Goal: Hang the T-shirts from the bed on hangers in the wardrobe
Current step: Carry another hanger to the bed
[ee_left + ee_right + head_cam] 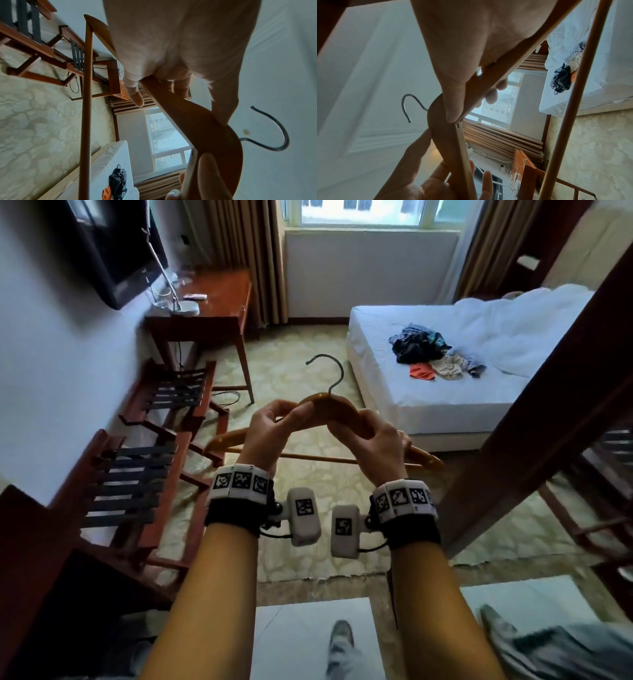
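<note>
I hold a wooden hanger [318, 402] with a metal hook [329, 371] at chest height, the hook pointing away from me. My left hand [284, 412] grips its left shoulder near the middle. My right hand [363, 422] wraps around the right shoulder. In the left wrist view the left hand's fingers [135, 94] curl over the hanger [197, 121]. From the right wrist, the thumb [453, 105] presses along the hanger arm [447, 142]. A pile of crumpled T-shirts [431, 350], dark, orange and pale, lies on the white bed [394, 392] ahead to the right.
Two wooden luggage racks [144, 474] with dark straps stand along the left wall. Behind them is a wooden desk [212, 302] under a wall-mounted TV [113, 251]. A dark wooden panel [548, 422] rises at the right. Patterned carpet [301, 364] lies between me and the bed.
</note>
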A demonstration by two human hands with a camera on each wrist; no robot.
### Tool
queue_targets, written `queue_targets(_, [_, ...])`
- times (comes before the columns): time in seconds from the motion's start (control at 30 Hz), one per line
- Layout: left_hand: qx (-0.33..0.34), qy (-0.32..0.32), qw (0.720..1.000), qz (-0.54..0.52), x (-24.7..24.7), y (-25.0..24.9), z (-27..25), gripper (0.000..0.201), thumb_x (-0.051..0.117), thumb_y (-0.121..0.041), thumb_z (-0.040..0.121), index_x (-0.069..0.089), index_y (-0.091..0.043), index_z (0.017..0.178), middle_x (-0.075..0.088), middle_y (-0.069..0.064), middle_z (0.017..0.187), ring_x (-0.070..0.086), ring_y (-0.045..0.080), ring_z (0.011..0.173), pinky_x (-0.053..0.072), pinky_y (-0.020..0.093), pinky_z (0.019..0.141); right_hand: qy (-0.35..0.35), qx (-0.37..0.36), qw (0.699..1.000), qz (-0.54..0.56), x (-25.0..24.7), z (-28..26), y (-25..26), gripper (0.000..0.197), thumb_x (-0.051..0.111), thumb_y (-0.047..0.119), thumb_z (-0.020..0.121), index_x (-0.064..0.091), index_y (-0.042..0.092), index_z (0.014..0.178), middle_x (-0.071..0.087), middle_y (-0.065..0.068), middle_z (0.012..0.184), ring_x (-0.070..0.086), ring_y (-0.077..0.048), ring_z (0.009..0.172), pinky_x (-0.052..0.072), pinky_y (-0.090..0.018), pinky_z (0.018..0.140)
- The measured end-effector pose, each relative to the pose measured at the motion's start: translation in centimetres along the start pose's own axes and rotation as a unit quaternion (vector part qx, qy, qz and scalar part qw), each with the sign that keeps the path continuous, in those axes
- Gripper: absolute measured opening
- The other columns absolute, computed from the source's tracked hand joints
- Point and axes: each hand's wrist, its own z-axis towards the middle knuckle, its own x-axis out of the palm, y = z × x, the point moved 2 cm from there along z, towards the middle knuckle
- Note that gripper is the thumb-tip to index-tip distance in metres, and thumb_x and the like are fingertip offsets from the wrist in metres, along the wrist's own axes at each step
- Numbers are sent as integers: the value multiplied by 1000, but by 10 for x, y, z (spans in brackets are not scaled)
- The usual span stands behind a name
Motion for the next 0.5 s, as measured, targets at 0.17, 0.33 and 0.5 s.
queue_targets(0.17, [6,27,1000,15,31,23,118,41,76,-55,68,71,-20,89,71,19,104,65,34,106,44,55,105,-15,25,1000,-9,15,107,-42,27,68,63,82,62,37,90,65,16,80,58,-13,94,22,-49,108])
queue_targets(0.33, [-1,15,1000,26,63,29,251,39,77,-55,66,71,-22,87,75,10,96,68,32,103,46,53,104,0,42,999,1,23,239,-70,27,66,70,77,59,44,80,64,18,76,62,-13,94,26,-55,109])
queue_targets(0.5, [13,10,1000,23,82,26,363,42,76,-57,68,72,-22,91,75,10,99,68,29,103,46,52,104,6,29,1000,0,31,353,-77,26,69,63,80,56,42,74,60,19,70,59,-11,88,27,-55,109])
